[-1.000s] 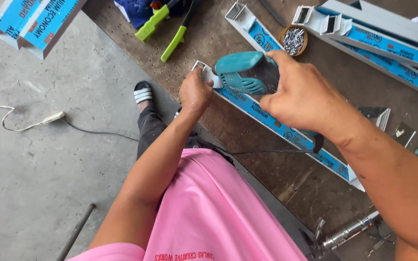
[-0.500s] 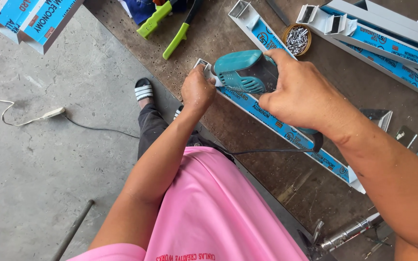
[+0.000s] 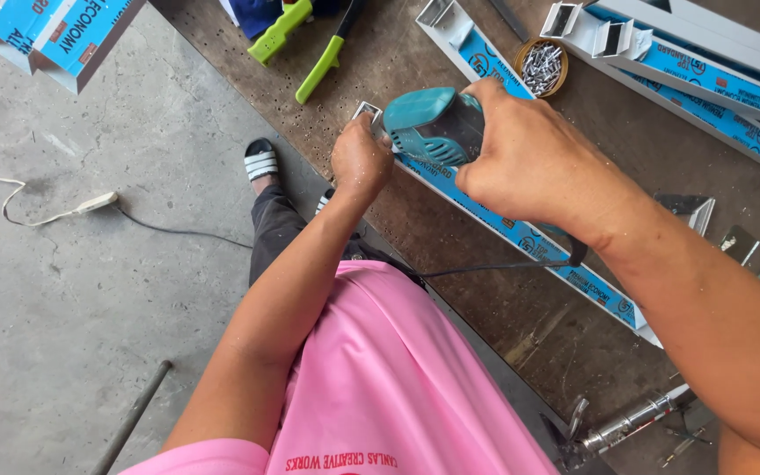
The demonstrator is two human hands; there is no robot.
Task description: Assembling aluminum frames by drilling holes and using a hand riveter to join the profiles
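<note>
Right hand (image 3: pixel 529 163) is clamped on a teal drill (image 3: pixel 433 123); left hand (image 3: pixel 360 161) pinches the end of a white rail (image 3: pixel 521 233) with a blue label strip, lying on the brown bench (image 3: pixel 380 70).

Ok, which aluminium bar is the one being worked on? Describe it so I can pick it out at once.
On the brown workbench, several white bars with blue film lie at a slant. Take the one nearest the bench's front edge, the aluminium bar. Its end is pinched by the left hand, and the right hand presses a teal power drill onto it.
</note>
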